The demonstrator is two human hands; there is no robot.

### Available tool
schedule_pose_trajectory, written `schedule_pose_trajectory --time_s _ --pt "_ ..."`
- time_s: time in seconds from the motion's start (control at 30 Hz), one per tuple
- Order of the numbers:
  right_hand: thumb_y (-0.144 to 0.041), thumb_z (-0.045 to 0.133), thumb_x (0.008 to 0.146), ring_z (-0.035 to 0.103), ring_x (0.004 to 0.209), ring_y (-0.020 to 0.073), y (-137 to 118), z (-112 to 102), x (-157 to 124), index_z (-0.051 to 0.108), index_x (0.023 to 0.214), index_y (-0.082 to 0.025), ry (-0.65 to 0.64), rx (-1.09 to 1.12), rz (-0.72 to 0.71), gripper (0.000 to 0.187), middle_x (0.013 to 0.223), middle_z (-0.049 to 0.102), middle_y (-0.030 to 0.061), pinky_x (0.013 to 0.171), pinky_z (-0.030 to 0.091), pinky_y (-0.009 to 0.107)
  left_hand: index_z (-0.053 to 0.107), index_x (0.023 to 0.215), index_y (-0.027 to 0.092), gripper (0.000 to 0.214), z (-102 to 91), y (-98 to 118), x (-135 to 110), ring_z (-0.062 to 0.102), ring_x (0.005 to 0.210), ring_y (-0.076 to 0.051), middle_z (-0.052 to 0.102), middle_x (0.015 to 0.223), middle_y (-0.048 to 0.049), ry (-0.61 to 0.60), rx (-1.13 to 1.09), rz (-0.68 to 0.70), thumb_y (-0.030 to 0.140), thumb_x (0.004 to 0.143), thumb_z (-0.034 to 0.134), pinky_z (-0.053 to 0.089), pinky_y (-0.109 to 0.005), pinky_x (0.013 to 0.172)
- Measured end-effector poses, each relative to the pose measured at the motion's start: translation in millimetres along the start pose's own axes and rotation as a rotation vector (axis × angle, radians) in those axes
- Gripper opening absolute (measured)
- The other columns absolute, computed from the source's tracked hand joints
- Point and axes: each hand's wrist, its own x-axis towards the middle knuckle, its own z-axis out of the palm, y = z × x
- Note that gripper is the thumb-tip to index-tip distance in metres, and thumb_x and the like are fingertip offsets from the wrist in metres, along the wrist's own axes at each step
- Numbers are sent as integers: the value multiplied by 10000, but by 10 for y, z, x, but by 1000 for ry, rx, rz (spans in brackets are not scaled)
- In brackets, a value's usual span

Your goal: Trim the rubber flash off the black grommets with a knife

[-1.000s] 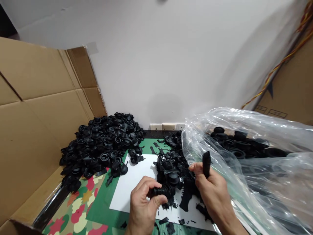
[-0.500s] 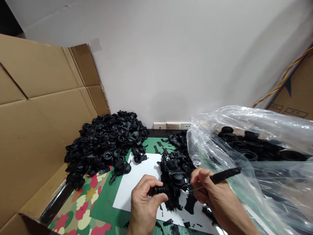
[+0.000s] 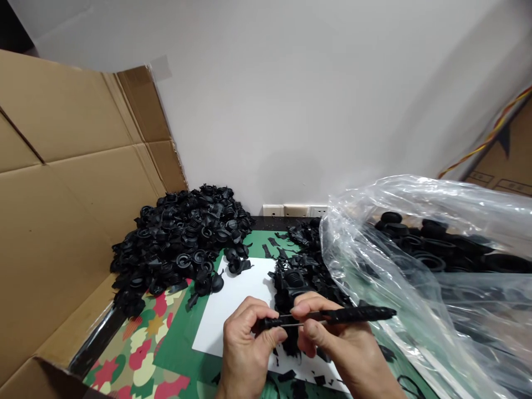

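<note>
My left hand (image 3: 248,338) is closed around a ribbed black rubber part (image 3: 262,323), mostly hidden by thumb and fingers. A slim metal tool with a black-wrapped handle (image 3: 361,314) is pinched in my right hand (image 3: 332,332). Its thin metal end reaches left to the rubber part; I cannot tell what kind of tool it is. Below and behind both hands, black rubber parts and trimmings (image 3: 295,279) cover part of a white sheet (image 3: 222,318).
To the left, a large pile of black rubber parts (image 3: 183,238) lies against a cardboard box (image 3: 83,183). A clear plastic bag (image 3: 344,244) with black round pieces (image 3: 430,244) stands on the right. Wall sockets (image 3: 296,210) sit behind the green mat (image 3: 177,343).
My right hand has moved left, bringing the tool's metal end to the rubber part in my left hand. The left hand has stayed nearly in place.
</note>
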Motion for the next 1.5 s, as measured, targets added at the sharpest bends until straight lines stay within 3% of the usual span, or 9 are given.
schedule_pose_trajectory --time_s 0.4,0.6,0.8,0.9,1.03,1.3,1.5 --pt "-310 738 701 574 488 111 68 17 -1 692 710 -182 10 -70 -42 136 757 611 9 473 481 235 685 733 190 91 13 -2 -15 554 634 -137 591 701 7 -39 96 99 113 700 720 426 -213 565" --pt "-341 714 723 572 480 129 47 37 -13 674 679 -168 7 -115 -56 183 685 617 13 485 468 254 673 711 186 87 29 9 -7 546 610 -136 584 682 9 -46 77 91 111 693 713 419 -215 545" --pt "-435 733 687 490 399 116 -61 114 -83 630 612 -164 -166 119 137 299 418 573 -20 531 416 265 664 667 186 129 25 2 5 550 613 -150 586 658 7 27 81 21 58 654 662 424 -227 555" --pt "-502 727 668 486 456 133 -75 81 -54 639 583 -159 -60 106 130 364 388 555 -6 535 377 259 670 664 184 124 16 6 6 554 622 -160 588 661 3 30 85 -4 64 636 664 431 -239 567" --pt "-562 682 690 500 483 154 -26 1 1 667 758 -160 131 -19 101 409 415 583 -3 536 358 270 676 667 185 124 17 10 6 551 612 -155 586 664 7 38 74 -16 69 622 679 428 -233 554" --pt "-466 732 680 519 455 148 -32 106 -56 643 792 -166 183 1 14 333 493 591 -15 503 375 278 676 686 183 142 17 22 13 552 619 -149 590 684 6 32 69 -22 57 620 688 429 -224 554" --pt "-430 768 651 561 478 140 15 114 -53 677 777 -162 96 27 40 309 615 638 11 508 449 278 683 700 183 142 31 14 3 551 614 -147 591 681 5 18 76 -10 55 640 685 432 -224 549"
